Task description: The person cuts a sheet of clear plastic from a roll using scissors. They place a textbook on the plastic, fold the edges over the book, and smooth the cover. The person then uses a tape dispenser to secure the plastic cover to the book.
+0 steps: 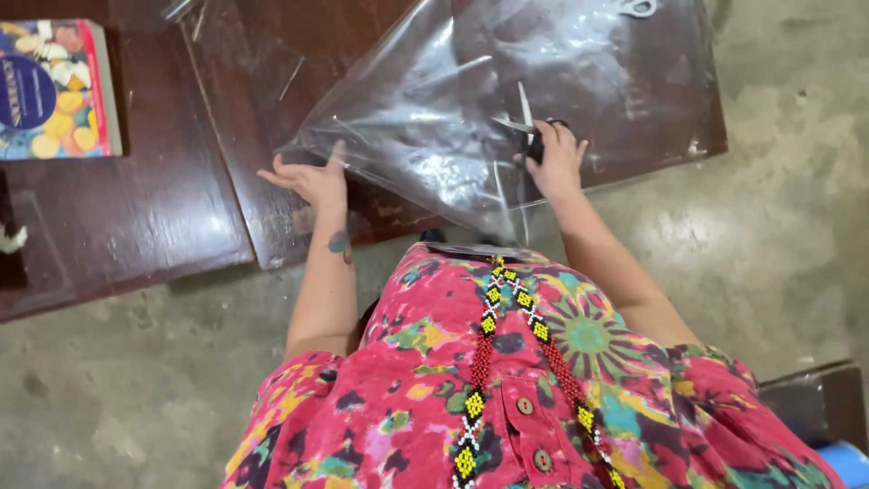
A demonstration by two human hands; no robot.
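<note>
Past a beaded necklace (482,362) on a bright tie-dye shirt, the right hand (554,161) grips open-bladed scissors (523,125) in a clear plastic sheet (471,100) on the dark wooden table (136,208), the left hand (312,179) spread flat on its edge, a colourful book (54,89) far left

Counts, placed relative to the plastic sheet (507,100):
- Plastic sheet: 1, clear, spread over the table (136,208).
- Scissors (528,127): 1 pair, blades open, on the sheet's near part.
- Hands: 2. Left hand (312,178) at the sheet's left corner; right hand (557,158) on the scissors.
- Book (54,89): 1, well left of the sheet.
- Tables: 1 in view.
</note>
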